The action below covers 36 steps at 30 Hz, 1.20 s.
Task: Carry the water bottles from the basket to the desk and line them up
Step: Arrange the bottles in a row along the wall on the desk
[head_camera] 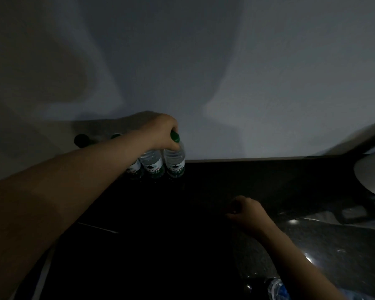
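Observation:
Several clear water bottles with green caps and white-green labels stand in a row along the back of the dark desk (247,182), against the wall. My left hand (160,131) grips the neck of the rightmost bottle (175,163), just below its green cap. Its neighbour (152,165) stands touching it on the left, and my forearm hides much of the others; one more cap (81,140) shows further left. My right hand (245,210) rests on the desk with its fingers curled and holds nothing that I can see.
A white desk lamp (372,176) on a dark arm leans in at the right edge. A crumpled clear bottle with a blue label (276,289) lies at the bottom right. A thin light strip (97,228) lies on the desk near my left arm.

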### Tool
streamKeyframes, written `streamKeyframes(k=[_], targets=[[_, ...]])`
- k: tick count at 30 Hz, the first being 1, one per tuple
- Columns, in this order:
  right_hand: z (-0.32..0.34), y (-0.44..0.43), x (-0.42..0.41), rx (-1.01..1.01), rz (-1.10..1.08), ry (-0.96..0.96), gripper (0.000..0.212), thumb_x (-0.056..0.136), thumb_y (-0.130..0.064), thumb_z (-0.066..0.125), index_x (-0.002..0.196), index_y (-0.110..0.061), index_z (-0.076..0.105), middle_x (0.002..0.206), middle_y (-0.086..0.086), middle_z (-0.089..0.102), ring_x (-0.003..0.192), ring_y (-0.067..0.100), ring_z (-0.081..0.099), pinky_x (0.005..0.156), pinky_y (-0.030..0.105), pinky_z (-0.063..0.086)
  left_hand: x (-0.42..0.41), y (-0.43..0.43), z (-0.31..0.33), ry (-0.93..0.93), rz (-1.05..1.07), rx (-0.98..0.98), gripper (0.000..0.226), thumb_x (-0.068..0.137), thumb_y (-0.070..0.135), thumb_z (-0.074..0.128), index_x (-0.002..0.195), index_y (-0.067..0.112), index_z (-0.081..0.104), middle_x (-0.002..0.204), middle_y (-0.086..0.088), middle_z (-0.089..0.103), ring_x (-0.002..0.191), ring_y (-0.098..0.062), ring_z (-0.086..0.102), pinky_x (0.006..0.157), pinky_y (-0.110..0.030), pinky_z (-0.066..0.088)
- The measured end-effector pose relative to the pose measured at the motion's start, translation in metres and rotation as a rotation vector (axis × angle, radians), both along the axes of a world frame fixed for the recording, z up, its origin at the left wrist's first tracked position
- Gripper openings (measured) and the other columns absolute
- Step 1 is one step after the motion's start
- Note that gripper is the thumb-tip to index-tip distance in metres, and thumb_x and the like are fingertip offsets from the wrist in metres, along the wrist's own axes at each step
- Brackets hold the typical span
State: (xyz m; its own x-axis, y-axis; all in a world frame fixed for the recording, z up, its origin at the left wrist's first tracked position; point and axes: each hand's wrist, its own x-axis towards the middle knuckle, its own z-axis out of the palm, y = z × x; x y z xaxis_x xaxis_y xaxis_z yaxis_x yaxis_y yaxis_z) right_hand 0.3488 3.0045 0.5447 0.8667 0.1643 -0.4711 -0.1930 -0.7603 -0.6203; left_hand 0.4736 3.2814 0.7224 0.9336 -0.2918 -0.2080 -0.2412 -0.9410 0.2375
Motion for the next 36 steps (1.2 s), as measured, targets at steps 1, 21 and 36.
streamKeyframes(k=[1,21,36], targets=[[0.0,0.0,0.0,-0.004,0.0,-0.004,0.024,0.078,-0.033,0.074,0.091,-0.039,0.055,0.086,-0.019,0.057,0.07,-0.011,0.056,0.052,-0.002,0.039,0.001,0.0,0.0,0.001,0.004,0.002,0.029,0.073,0.03,0.074,0.096,0.015,0.066,0.086,0.002,0.057,0.06,-0.004,0.041,0.047,-0.02,0.026],[0.019,0.008,-0.005,-0.03,0.043,-0.031,0.028,0.08,-0.03,0.073,0.101,-0.034,0.055,0.083,-0.022,0.051,0.071,-0.011,0.051,0.052,-0.002,0.038,0.013,0.002,-0.006,0.031,-0.037,0.078,0.026,0.082,0.036,0.067,0.095,0.014,0.064,0.088,-0.004,0.06,0.07,-0.016,0.051,0.055,-0.026,0.033],[0.027,0.012,-0.004,-0.064,0.054,-0.025,0.028,0.081,-0.03,0.071,0.1,-0.034,0.051,0.086,-0.019,0.049,0.073,-0.007,0.051,0.05,0.005,0.04,0.018,0.007,-0.012,0.001,-0.05,0.057,0.027,0.08,0.041,0.067,0.097,0.021,0.063,0.091,0.002,0.06,0.08,-0.018,0.055,0.062,-0.026,0.037]])
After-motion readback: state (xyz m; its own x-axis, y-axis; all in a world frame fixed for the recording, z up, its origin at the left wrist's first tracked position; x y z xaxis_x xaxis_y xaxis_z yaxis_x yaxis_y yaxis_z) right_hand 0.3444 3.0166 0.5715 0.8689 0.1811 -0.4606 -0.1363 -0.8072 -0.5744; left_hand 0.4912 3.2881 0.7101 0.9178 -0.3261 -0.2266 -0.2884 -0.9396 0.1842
